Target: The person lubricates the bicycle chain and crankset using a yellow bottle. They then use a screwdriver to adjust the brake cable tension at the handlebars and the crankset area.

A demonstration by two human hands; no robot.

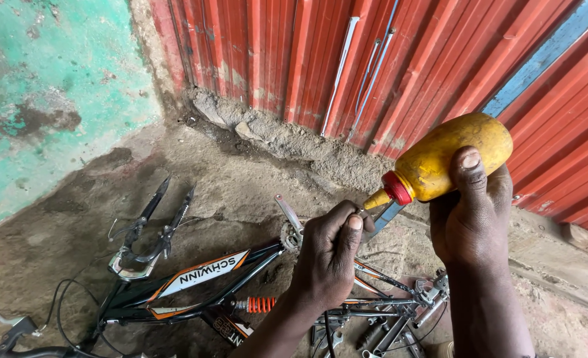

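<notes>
Below, a black bicycle frame (pixel 194 278) with orange-and-white trim lay on the bare dirt floor (pixel 241 179), its orange coil spring (pixel 259 304) showing at about 6 o'clock in the view. A chromed fork (pixel 149 229) with two dark blades rested at 9 o'clock, beside black cables (pixel 62 311) and a brake lever (pixel 8 325) near the lower left corner. Red corrugated metal sheeting (pixel 387 59) closed off the scene from 12 to 3 o'clock, and a flaking green wall (pixel 48 86) stood at 10 o'clock. The right hand (pixel 471 212) was clenched around a grimy yellow squeeze bottle (pixel 450 156), thumb pressed on its side, the red-collared nozzle tilted down toward 8 o'clock. The left hand (pixel 330 255) was closed on a small part at the bottle's tip, pinched between thumb and fingers; the part itself was too hidden to identify. A grey metal crank arm (pixel 288 215) projected just beyond the left knuckles. Both forearms blocked much of the frame's rear section, where rods and fittings (pixel 400 318) lay in a tangle that was hard to make out, cut off by the lower edge.
</notes>
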